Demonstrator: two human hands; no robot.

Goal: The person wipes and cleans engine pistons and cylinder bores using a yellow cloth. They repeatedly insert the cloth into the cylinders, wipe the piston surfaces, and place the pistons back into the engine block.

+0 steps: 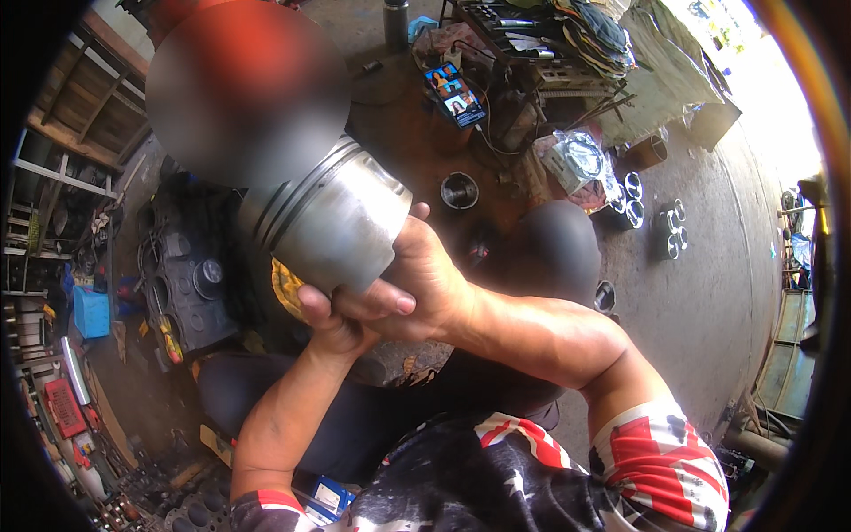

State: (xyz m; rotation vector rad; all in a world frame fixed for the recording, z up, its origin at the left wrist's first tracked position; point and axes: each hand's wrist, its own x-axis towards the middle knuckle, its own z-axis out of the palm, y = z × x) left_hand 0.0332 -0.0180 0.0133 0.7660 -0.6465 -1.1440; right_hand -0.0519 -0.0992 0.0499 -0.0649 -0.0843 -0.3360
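Note:
A large silver engine piston (341, 222) is held up in front of me, tilted, with its dark ring grooves toward the far left end. My right hand (421, 275) grips its near right side, fingers curled beneath the skirt. Close against it, my left hand (332, 326) supports the piston from below with its thumb up; most of its fingers are hidden. Something yellow, perhaps a cloth (287, 288), shows under the piston beside my left hand. Part of the piston's far end is lost in a blurred patch.
An engine block (191, 297) lies to the left. Several pistons or rings (672, 229) stand on the floor at right, another round part (459, 190) ahead. A lit phone (456, 95) stands near a tool-laden bench (532, 44). A blue box (91, 312) sits far left.

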